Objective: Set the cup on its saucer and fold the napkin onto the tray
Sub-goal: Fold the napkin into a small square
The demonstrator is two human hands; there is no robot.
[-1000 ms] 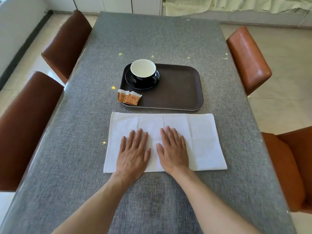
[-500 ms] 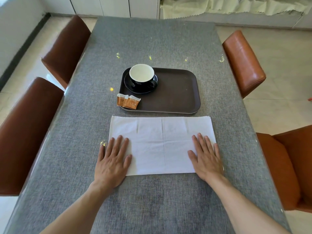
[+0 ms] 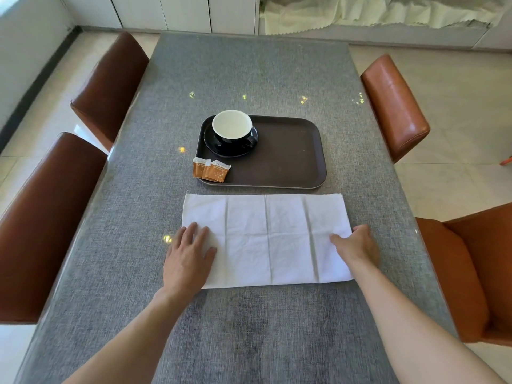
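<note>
A black cup (image 3: 232, 128) with a white inside stands on its black saucer (image 3: 219, 148) in the far-left corner of the brown tray (image 3: 291, 159). In front of the tray a white napkin (image 3: 266, 239) lies flat on the grey table, creased into several panels. My left hand (image 3: 189, 256) rests flat on the napkin's left end, fingers spread. My right hand (image 3: 357, 245) is at the napkin's right edge, thumb on top of the cloth and fingers curled out of sight at the edge.
Two orange sachets (image 3: 212, 171) lie on the tray's front-left corner. Brown chairs (image 3: 41, 217) stand along the table's left side and orange chairs (image 3: 393, 106) along the right. Cabinets and a pale cloth line the back wall.
Both hands slid apart from the napkin's middle to its two ends. My right hand went from flat to curled around the right edge.
</note>
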